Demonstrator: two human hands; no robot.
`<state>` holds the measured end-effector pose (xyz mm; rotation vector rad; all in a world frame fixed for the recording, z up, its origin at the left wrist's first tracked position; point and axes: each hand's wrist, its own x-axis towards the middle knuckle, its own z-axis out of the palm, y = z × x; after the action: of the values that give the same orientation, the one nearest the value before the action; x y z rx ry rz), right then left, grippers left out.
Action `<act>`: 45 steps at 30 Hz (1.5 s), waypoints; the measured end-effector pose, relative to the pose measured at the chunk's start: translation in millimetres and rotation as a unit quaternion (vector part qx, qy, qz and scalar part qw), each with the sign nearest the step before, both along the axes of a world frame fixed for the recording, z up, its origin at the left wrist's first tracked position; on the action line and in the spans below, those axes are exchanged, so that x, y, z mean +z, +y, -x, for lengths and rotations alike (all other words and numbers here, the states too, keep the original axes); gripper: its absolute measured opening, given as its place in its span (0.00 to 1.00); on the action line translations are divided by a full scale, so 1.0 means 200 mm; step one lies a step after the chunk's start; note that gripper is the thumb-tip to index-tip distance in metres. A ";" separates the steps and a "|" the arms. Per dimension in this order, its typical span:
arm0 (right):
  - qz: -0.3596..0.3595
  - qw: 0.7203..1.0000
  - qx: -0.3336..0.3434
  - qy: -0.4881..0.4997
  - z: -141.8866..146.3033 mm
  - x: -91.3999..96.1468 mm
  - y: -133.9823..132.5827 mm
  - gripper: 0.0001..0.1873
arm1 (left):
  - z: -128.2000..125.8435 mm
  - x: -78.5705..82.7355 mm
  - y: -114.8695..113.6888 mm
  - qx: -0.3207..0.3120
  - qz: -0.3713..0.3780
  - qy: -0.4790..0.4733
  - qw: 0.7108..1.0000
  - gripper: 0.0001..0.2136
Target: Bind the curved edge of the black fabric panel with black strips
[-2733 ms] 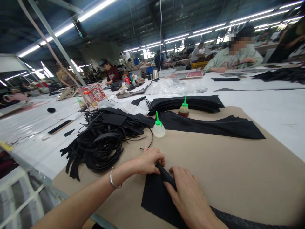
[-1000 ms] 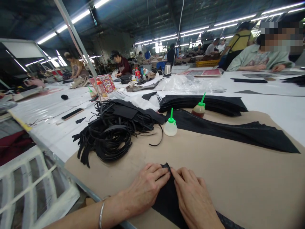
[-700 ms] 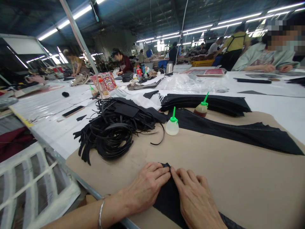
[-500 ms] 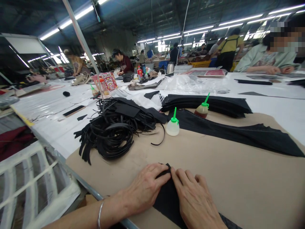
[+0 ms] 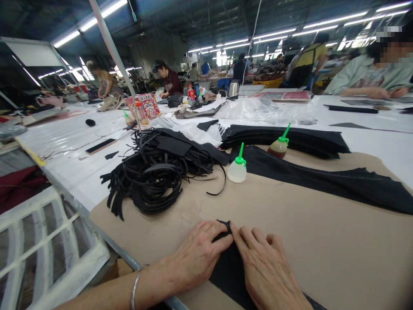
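Note:
A black strip of leather-like material [image 5: 230, 271] lies at the near edge of the tan work sheet, running down out of view. My left hand [image 5: 198, 252] is closed on its far end, thumb and index finger pinching the edge. My right hand [image 5: 266, 262] rests against the strip's right side, fingertips pressed to the folded edge close to the left fingertips; its thumb is hidden. Beyond the hands stand a squeeze bottle of whitish liquid [image 5: 237, 171] with a green nozzle and a tilted bottle of brown liquid [image 5: 278, 147].
A heap of black strips [image 5: 158, 172] sits left of the bottles. Stacked black panels [image 5: 287, 138] and a long black piece [image 5: 325, 176] lie at the right. A white slatted rack [image 5: 48, 254] stands beside the table's left edge. Several people work farther back.
The camera view has shifted slightly, so the background sits a little to the right. Both hands keep nearly the same hold on the black strip.

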<state>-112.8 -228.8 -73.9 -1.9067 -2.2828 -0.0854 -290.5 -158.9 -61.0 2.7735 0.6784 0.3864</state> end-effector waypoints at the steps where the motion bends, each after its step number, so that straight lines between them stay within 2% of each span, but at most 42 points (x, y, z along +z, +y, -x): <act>1: 0.006 1.000 0.001 0.000 0.00 0.00 0.01 0.31 | 0.00 0.00 0.00 -0.001 0.001 0.001 1.000 0.20; 8: 0.022 1.000 0.006 -0.014 0.02 0.01 0.02 0.30 | 0.00 0.00 0.00 -0.003 -0.010 0.004 1.000 0.20; 16: 0.046 0.999 -0.009 0.022 0.02 0.02 0.03 0.30 | -0.01 0.01 -0.01 -0.011 -0.016 0.036 0.999 0.21; 19: 0.053 0.998 -0.016 0.022 0.04 0.05 0.06 0.26 | -0.01 0.01 -0.02 -0.011 -0.019 0.043 0.999 0.20; 22: 0.082 0.994 -0.033 0.065 0.01 0.11 0.06 0.26 | -0.01 0.01 -0.03 0.003 -0.028 0.046 0.999 0.20; 25: 0.105 0.983 -0.058 0.135 -0.07 0.15 0.01 0.26 | -0.01 0.00 -0.03 0.014 -0.033 0.036 0.999 0.20; 28: 0.131 0.972 -0.084 0.178 -0.13 0.17 -0.09 0.25 | -0.01 0.00 -0.03 0.029 -0.006 -0.005 1.000 0.19; 31: 0.126 0.969 -0.090 0.193 -0.13 0.19 -0.15 0.21 | -0.05 0.03 -0.02 0.069 0.027 -0.048 0.996 0.13; 33: 0.119 0.969 -0.093 0.193 -0.12 0.20 -0.16 0.17 | -0.09 0.06 -0.02 0.078 0.023 -0.057 0.995 0.11; 37: 0.127 0.964 -0.113 0.204 -0.12 0.21 -0.14 0.11 | -0.22 0.14 -0.03 0.003 0.025 -0.029 0.999 0.16; 39: 0.133 0.960 -0.118 0.217 -0.13 0.20 -0.15 0.10 | -0.27 0.16 -0.04 -0.038 0.042 0.000 0.998 0.15; 45: 0.139 0.946 -0.145 0.253 -0.18 0.18 -0.20 0.09 | -0.33 0.12 -0.02 -0.067 0.049 0.025 0.996 0.13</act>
<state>-77.5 -269.4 -36.9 -2.0752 -1.7366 0.6470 -225.1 -162.3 -36.9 2.7242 0.5033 0.2493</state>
